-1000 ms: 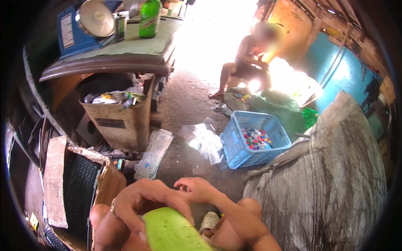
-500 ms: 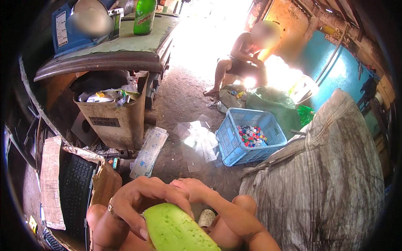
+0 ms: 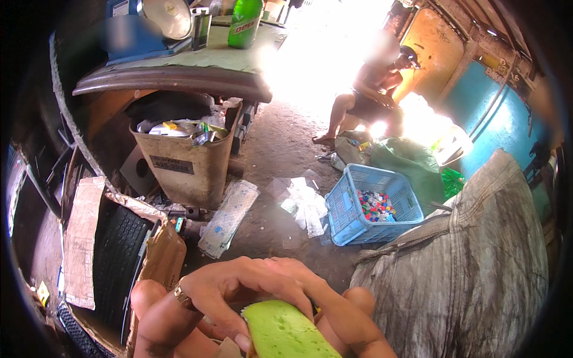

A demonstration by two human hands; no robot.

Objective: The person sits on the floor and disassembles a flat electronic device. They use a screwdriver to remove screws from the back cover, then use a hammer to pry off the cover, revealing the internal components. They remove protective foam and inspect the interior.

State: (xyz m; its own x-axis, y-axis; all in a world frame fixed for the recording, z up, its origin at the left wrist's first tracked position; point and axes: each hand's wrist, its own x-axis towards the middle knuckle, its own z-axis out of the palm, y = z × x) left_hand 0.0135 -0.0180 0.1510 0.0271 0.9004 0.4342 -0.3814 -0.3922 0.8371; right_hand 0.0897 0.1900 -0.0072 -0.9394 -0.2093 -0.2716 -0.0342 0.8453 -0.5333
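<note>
My left hand (image 3: 242, 286), with a metal watch band at the wrist, curls around a bright green slab (image 3: 289, 331) with small pits, like a sponge or soft cake. Its thumb presses the near left edge while the fingers arch over the far side. Just behind it is my right hand (image 3: 304, 280), close against the left fingers. Most of the right fingers are hidden, so their grip cannot be seen. The slab is above my lap, between my bent knees.
A blue crate (image 3: 376, 221) of bottle caps stands ahead, beside a large grey sack (image 3: 459, 256). At left are a cardboard box (image 3: 161, 256) with keyboards, a waste bin (image 3: 185, 161) and a table (image 3: 173, 80). Another person (image 3: 376, 89) sits at the back.
The view has shifted, so the surroundings sit further right. The green slab appears lower and further right, and my right hand is now more hidden behind the left.
</note>
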